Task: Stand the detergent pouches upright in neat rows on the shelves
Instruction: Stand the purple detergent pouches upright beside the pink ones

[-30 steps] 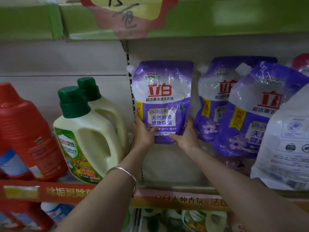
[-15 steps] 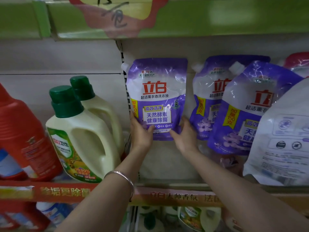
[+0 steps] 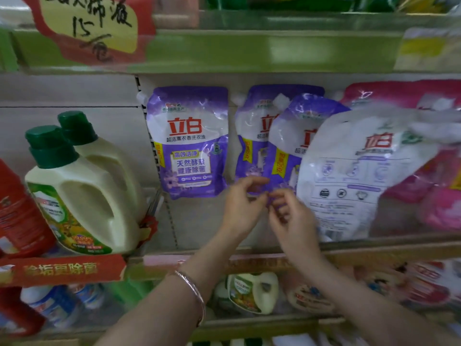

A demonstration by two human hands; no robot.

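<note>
A purple detergent pouch (image 3: 189, 146) stands upright against the shelf's back wall, with neither hand on it. To its right a second purple pouch (image 3: 252, 136) stands behind a third purple pouch (image 3: 287, 151) that leans left. My left hand (image 3: 243, 203) and my right hand (image 3: 291, 216) meet at the leaning pouch's bottom edge, and their curled fingers pinch it. A large white pouch (image 3: 361, 171) leans over the right side of the purple ones and hides part of them. Motion blur hides the fingertips.
Cream bottles with green caps (image 3: 82, 196) and a red bottle (image 3: 17, 216) stand to the left. Pink pouches (image 3: 436, 196) fill the right end. The shelf's front lip (image 3: 374, 248) runs below my hands. A handwritten price sign (image 3: 89, 28) hangs above, and more bottles sit on the lower shelf.
Both hands let go of the left purple pouch, which stays upright, and moved right to the bottom of the leaning purple pouch. The view shifted right.
</note>
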